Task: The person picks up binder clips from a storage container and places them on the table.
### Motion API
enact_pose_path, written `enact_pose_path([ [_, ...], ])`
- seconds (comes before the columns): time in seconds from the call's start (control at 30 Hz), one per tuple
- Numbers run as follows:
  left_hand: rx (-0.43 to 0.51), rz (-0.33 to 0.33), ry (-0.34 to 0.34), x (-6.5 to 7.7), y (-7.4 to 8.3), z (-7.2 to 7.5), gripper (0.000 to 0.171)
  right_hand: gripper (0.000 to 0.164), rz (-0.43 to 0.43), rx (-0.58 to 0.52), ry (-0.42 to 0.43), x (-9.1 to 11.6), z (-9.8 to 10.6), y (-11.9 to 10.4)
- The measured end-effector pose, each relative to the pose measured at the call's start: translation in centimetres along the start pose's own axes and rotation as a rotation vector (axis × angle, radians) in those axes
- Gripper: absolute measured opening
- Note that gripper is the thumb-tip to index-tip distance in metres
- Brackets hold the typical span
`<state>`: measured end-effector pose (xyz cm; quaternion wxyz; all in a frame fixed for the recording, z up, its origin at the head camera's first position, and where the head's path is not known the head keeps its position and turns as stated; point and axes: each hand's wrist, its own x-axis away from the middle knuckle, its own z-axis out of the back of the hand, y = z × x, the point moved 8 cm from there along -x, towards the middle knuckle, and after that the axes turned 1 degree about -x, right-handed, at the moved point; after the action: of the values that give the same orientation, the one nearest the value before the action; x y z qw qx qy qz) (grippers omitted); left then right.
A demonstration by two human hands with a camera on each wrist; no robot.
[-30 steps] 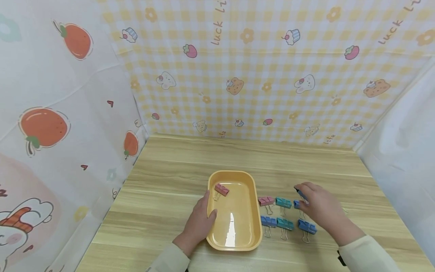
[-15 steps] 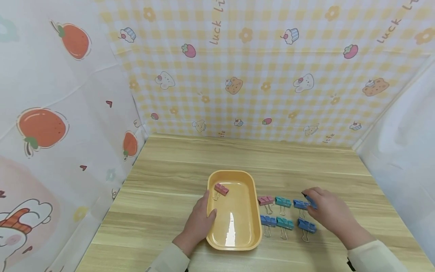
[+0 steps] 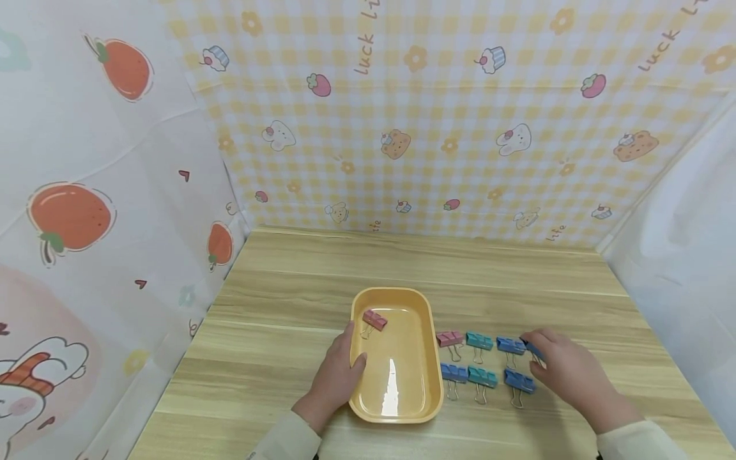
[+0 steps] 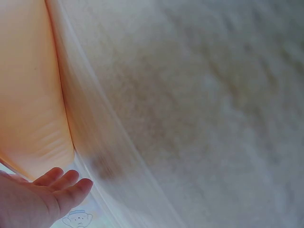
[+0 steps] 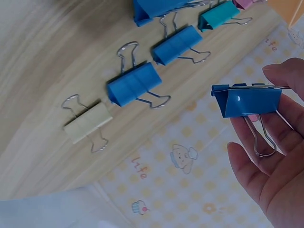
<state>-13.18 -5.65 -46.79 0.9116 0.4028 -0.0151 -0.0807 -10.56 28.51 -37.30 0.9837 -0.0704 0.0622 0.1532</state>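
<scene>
My left hand (image 3: 339, 370) holds the left rim of a yellow tray (image 3: 426, 319), thumb over the edge and fingers along the outer wall; the left wrist view has those fingers beside the tray's side. One pink binder clip (image 3: 375, 321) lies inside the tray. In the right wrist view my right hand (image 5: 285, 147) pinches a blue binder clip (image 5: 251, 102), its body level and one wire handle hanging down. In the head view this hand is over the right end of the rows of clips. A cream binder clip (image 5: 88, 122), hidden from the head view, lies on the table nearby.
Right of the tray, two rows hold a pink clip (image 3: 450, 339), teal clips (image 3: 480, 342) and blue clips (image 3: 519, 381) on the wooden table (image 3: 287, 281). A checked cloth (image 3: 425, 108) hangs behind, with white cloth at both sides.
My right hand has moved right and slightly toward me, away from the nearer blue clips, which show more fully now. My left hand and the tray stay put.
</scene>
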Motion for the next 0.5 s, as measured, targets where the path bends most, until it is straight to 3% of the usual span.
enact_pose_path([
  [0.13, -0.002, -0.007, 0.007, -0.1, 0.0, 0.0, 0.065, 0.045, -0.031, -0.001, -0.040, 0.4, -0.5, 0.5],
  [0.5, -0.005, -0.017, 0.011, -0.1, 0.0, 0.0, 0.064, 0.045, -0.039, 0.008, -0.049, 1.3, -1.5, 1.2],
])
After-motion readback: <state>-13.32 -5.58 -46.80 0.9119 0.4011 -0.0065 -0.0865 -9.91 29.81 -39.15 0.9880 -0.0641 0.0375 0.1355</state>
